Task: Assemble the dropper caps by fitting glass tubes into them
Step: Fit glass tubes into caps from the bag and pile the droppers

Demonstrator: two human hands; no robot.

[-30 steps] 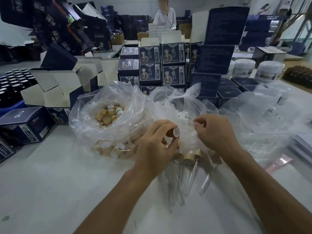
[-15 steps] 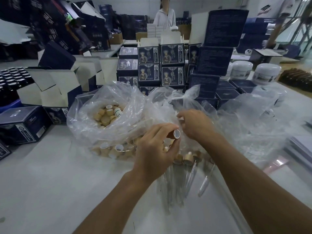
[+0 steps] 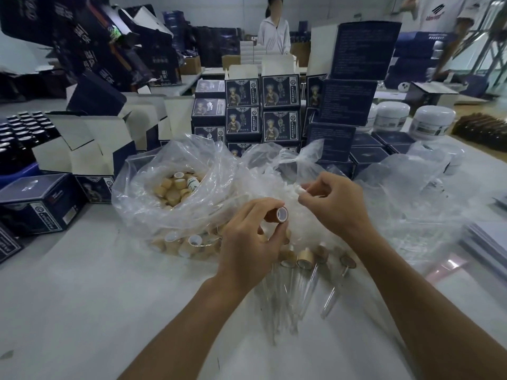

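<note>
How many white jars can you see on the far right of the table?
3 plain to see: a jar nearest the right edge, a second jar left of it, and a third jar peeking from behind the dark box stack. More may be hidden.

The dropper cap (image 3: 281, 214) is tan with a white lining. The loose caps (image 3: 172, 192) in the clear plastic bag (image 3: 164, 160) are the same tan. The stacked boxes (image 3: 279, 90) are dark navy with a pale figure print. The jars (image 3: 433, 122) are white. The bench (image 3: 82, 297) is pale grey.
</note>
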